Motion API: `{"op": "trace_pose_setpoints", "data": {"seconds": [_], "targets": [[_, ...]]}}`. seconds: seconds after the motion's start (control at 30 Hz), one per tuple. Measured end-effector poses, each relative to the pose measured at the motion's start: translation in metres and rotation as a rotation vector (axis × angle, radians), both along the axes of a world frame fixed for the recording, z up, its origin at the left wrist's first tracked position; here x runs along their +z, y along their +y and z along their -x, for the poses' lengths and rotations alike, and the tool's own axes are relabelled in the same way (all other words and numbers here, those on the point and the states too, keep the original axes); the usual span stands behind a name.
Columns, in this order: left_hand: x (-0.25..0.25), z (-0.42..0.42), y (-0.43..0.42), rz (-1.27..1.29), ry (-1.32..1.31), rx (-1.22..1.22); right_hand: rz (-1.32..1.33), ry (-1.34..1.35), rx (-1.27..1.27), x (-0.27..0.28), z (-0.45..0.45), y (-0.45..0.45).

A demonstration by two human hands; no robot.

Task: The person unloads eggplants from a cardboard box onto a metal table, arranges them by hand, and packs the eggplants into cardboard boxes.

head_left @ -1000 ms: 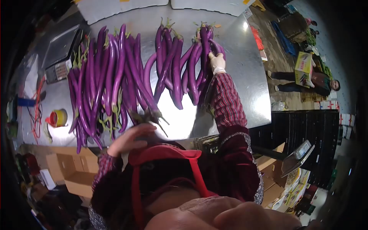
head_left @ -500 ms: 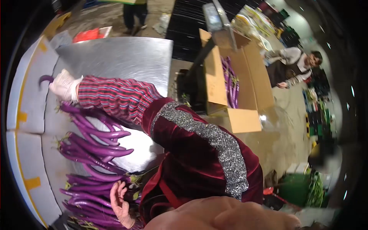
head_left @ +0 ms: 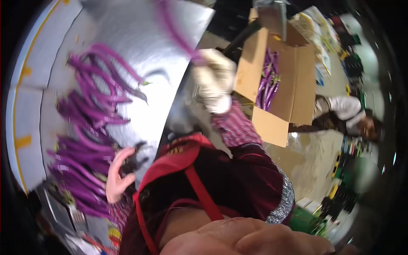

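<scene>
One eggplant (head_left: 172,27), blurred, is gripped in the closed fingers of the gloved right hand (head_left: 214,80), its length extended above the table (head_left: 151,112). The left hand (head_left: 116,182) is held open, thumb and fingers parted, beside the heap (head_left: 80,157) of eggplants spread there. More eggplants are contained in an open carton (head_left: 301,80) near the right hand.

White glare on the metal table (head_left: 155,95), motion-blurred raised eggplant (head_left: 173,29), dark fisheye edges.
</scene>
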State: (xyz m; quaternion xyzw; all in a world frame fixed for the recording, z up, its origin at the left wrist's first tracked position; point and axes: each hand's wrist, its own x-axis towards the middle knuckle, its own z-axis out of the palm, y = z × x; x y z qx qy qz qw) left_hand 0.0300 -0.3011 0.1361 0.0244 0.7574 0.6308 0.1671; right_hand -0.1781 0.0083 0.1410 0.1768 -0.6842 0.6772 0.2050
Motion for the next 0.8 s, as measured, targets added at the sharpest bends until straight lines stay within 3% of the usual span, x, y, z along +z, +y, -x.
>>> {"op": "trace_pose_setpoints", "data": {"seconds": [0.03,0.07,0.1,0.13,0.2,0.3,0.33,0.37,0.43,0.47,0.5,0.53,0.57,0.6,0.63,0.67,0.8], "targets": [[0.005,-0.001,0.013,0.052,0.076,0.007,0.073,0.324,-0.165,0.015,-0.008,0.012],[0.009,-0.008,0.024,0.108,0.156,0.006,-0.105,0.289,-0.334,0.015,-0.017,0.051],[0.008,-0.018,0.034,0.119,0.14,0.033,-0.087,0.458,-0.625,0.016,-0.021,0.07],[0.004,-0.025,0.046,-0.057,0.134,0.047,0.116,0.381,-0.623,0.018,-0.033,0.098],[-0.004,-0.021,0.075,-0.423,0.114,0.061,-0.047,0.416,-0.888,0.02,-0.038,0.173],[-0.032,-0.012,0.112,-0.504,-0.116,-0.008,-0.131,0.301,-1.022,0.024,-0.06,0.248],[-0.04,-0.007,0.122,-0.537,-0.229,-0.03,-0.164,0.158,-1.044,0.021,-0.061,0.268],[-0.049,-0.003,0.132,-0.416,-0.241,-0.122,-0.201,0.007,-1.034,0.016,-0.057,0.288],[-0.084,-0.006,0.147,-0.23,-0.139,-0.277,-0.707,0.083,-1.084,-0.005,-0.044,0.329],[-0.108,-0.015,0.152,-0.147,-0.023,-0.352,-0.63,0.015,-1.002,-0.017,-0.04,0.34],[-0.116,-0.022,0.16,-0.102,-0.02,-0.38,-0.76,-0.087,-0.956,-0.03,-0.035,0.353],[-0.119,-0.028,0.17,-0.051,-0.023,-0.399,-0.796,-0.002,-0.832,-0.076,-0.026,0.402],[-0.127,-0.038,0.175,-0.08,-0.027,-0.338,-0.746,-0.052,-0.789,-0.1,-0.018,0.412],[-0.132,-0.048,0.179,-0.111,-0.022,-0.279,-0.78,-0.322,-0.672,-0.098,-0.015,0.406],[-0.131,-0.056,0.183,-0.211,-0.104,-0.198,-1.039,-0.414,-0.727,-0.121,-0.005,0.406],[-0.132,-0.068,0.176,-0.341,-0.155,-0.126,-1.233,-0.445,-0.695,-0.14,0.009,0.399],[-0.14,-0.131,0.162,-0.258,-0.257,0.228,-1.41,-0.392,-0.203,-0.204,0.053,0.325]]}}
